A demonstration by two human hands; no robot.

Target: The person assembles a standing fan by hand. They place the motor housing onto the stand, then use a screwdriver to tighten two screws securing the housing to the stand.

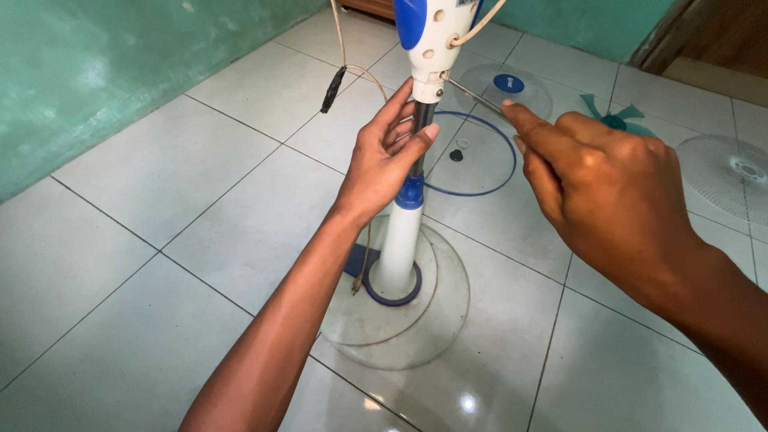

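White fan stand [400,240]: left hand [388,156] grips pole, right hand [616,192] holds screwdriver [472,94] at neck, 12 o'clock; guards [732,172], blade [612,120] off, 2 o'clock.

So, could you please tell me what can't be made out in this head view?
- Fan head: cut off by the top edge.
- Screwdriver handle: hidden inside the right hand.
- Screw at the tip: too small to see.
- Pole: partly covered by the left hand.
- Grille: cut off at right.
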